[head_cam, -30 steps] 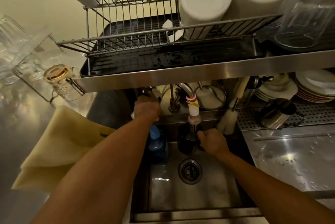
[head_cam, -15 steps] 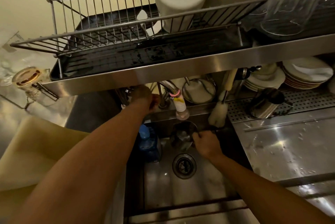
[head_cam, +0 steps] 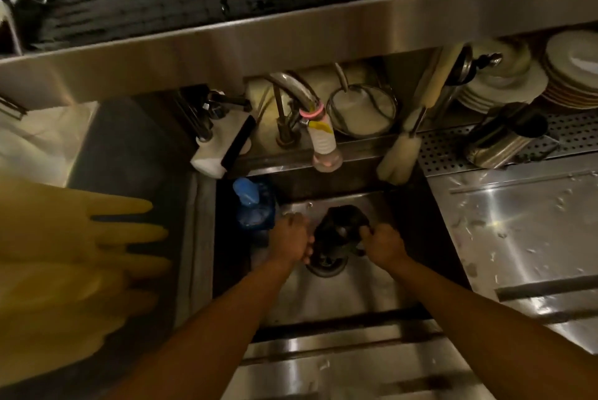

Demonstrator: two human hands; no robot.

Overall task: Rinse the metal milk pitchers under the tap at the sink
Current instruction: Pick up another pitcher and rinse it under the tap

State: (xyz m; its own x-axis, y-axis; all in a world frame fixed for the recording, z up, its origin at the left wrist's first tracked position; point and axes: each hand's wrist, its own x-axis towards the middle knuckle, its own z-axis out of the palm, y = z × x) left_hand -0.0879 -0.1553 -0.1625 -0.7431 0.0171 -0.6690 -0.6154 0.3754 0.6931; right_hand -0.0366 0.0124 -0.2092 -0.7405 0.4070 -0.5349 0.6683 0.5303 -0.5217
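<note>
Head view, steeply down over sink point(head_cam: 339, 296)

No readable text, label, brand, number or sign found in head view. Blue bottle point(head_cam: 251, 205) in sink corner: label area too dark and blurred, nothing legible. Tap hose point(head_cam: 320, 136): yellow and pink bands noted, no print made out. Stacked plates point(head_cam: 572, 76) and metal pitcher point(head_cam: 504, 137) on perforated tray: no markings resolved.
</note>
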